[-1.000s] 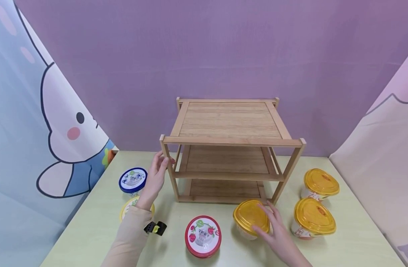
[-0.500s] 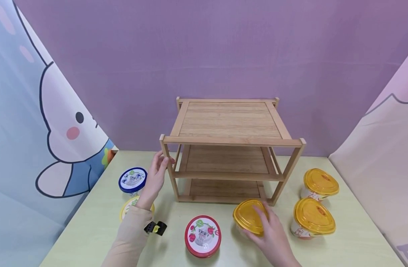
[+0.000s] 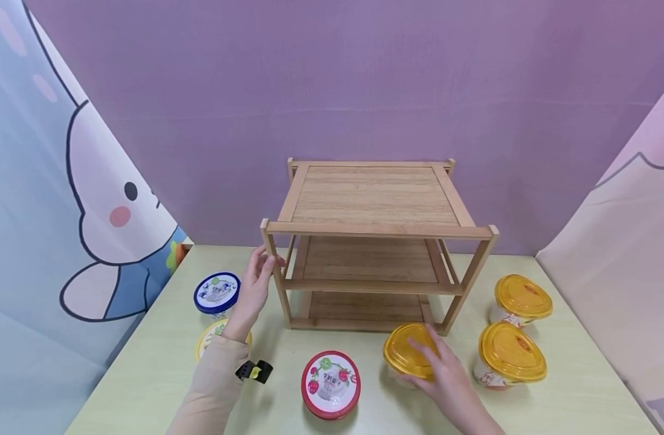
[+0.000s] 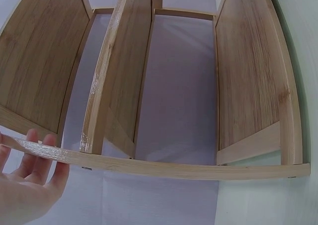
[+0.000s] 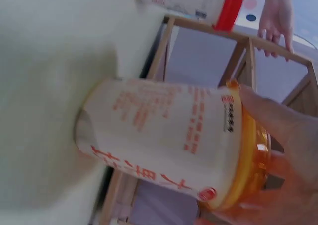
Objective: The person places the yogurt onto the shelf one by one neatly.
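Observation:
My left hand holds the left front post of a three-tier wooden shelf; in the left wrist view its fingers bend round the post. My right hand grips a white paper cup by its translucent orange lid, thumb on one side and fingers on the other. Orange-red characters run along the cup's side. It is upright in front of the shelf's right front corner; whether its base touches the table I cannot tell. Left of it stands a tub with a red-rimmed strawberry lid.
Two more orange-lidded cups, a rear one and a nearer one, stand on the right. On the left are a blue-rimmed tub and a yellow-rimmed tub, the latter partly behind my left forearm. A purple cloth hangs behind.
My right hand has closed its thumb and fingers round the orange-lidded cup, which has shifted slightly to the right. The left hand keeps its place on the shelf post.

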`<act>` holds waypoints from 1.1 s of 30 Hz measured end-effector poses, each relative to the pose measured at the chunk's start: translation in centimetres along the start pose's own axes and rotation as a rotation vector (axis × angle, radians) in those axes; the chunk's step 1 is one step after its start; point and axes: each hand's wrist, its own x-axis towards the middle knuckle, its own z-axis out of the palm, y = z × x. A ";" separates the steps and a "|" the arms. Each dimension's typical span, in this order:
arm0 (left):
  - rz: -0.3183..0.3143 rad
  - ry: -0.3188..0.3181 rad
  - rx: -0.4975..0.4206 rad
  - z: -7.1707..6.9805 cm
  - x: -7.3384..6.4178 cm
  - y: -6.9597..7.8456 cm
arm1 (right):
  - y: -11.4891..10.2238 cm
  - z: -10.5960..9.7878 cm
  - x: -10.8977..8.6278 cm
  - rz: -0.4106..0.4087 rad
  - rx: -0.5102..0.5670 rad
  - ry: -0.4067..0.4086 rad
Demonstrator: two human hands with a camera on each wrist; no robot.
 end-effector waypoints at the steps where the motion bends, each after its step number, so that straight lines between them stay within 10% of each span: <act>1: -0.002 0.001 -0.004 0.0 0.0 0.0 | 0.1 -0.3 0.1 0.008 0.018 -0.027; 23: -0.008 0.005 0.021 0.1 0.0 0.2 | 3.3 -3.4 2.0 -0.077 0.145 -0.319; 33: 0.002 -0.002 0.021 0.0 0.0 -0.1 | -0.9 -2.4 1.8 0.018 -0.212 -0.110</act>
